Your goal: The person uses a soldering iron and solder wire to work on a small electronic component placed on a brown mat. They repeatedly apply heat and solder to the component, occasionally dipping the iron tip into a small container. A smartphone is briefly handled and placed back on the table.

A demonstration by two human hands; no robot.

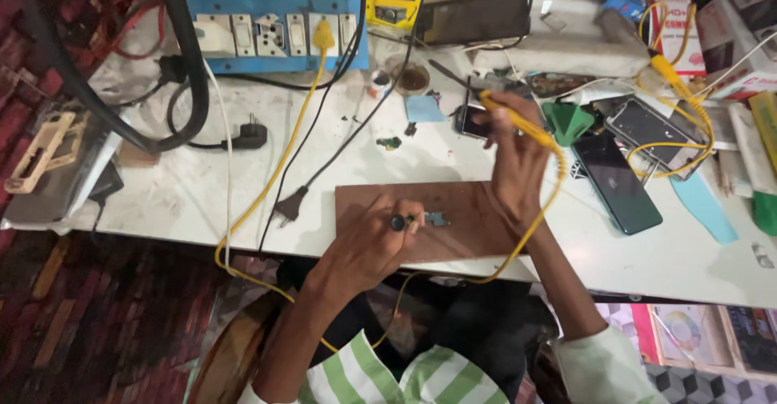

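left hand (368,242) fingers pinch dark tool, tip on small circuit part (437,219) lying on brown board (461,210) on worktop (194,185). right hand (518,157) fingers grip yellow soldering iron (514,114), raised above board.

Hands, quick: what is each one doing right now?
Left hand: closed on a small dark tool, pressed to a tiny part on the brown board.
Right hand: closed on a yellow soldering iron, raised above the board.

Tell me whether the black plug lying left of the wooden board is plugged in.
Unplugged. The black plug lies loose on the white table, pins bare, beside the wooden board, away from the blue socket strip.
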